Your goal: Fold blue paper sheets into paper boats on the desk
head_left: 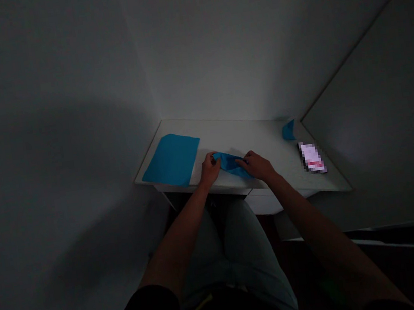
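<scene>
A piece of folded blue paper (233,164) is held between my two hands, just over the front part of the white table (222,127). My left hand (211,168) pinches its left end between thumb and fingers. At the other end, my right hand (257,165) grips the paper, with a finger reaching into the fold. The paper bulges open in the middle, showing a darker inside. To the left of my left hand lie flat blue sheets (172,159); how many is not visible.
Towards the back right corner stands a small folded blue paper piece (288,130). A phone (311,157) with a lit, blurred screen lies near the right edge. Walls border the table at the back, left and right. Under the front edge is a white drawer front (266,202).
</scene>
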Available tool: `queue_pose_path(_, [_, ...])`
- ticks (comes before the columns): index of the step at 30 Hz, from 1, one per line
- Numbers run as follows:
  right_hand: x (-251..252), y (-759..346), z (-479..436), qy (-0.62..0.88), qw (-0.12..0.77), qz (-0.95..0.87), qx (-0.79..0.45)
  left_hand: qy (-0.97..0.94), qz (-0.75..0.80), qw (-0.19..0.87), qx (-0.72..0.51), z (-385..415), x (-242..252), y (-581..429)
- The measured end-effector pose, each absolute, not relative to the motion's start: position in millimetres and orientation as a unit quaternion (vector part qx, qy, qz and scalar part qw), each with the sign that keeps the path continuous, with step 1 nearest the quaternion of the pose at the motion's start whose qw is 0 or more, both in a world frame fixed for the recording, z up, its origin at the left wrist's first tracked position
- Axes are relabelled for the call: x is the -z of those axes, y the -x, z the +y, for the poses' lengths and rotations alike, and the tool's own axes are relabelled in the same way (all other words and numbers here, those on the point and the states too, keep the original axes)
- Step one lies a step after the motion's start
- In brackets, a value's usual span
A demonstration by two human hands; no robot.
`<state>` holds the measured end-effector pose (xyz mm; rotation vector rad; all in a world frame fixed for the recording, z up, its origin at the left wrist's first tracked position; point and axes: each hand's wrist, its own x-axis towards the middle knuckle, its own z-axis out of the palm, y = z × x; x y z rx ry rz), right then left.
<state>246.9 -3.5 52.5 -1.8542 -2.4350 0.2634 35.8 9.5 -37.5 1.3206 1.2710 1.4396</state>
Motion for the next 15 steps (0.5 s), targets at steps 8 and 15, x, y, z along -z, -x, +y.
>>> queue_pose_path(8, [-63.5, -246.5, -1.1, 0.547, -0.017, -0.836, -0.042, -0.525, 0.480, 0.410, -0.571, 13.3, 36.0, -30.7])
queue_pose_path(15, [-70.1, -227.1, 2.3, 0.556, -0.051, -0.829, -0.025, -0.535, 0.493, 0.366, -0.580, 9.1, 28.2, -30.3])
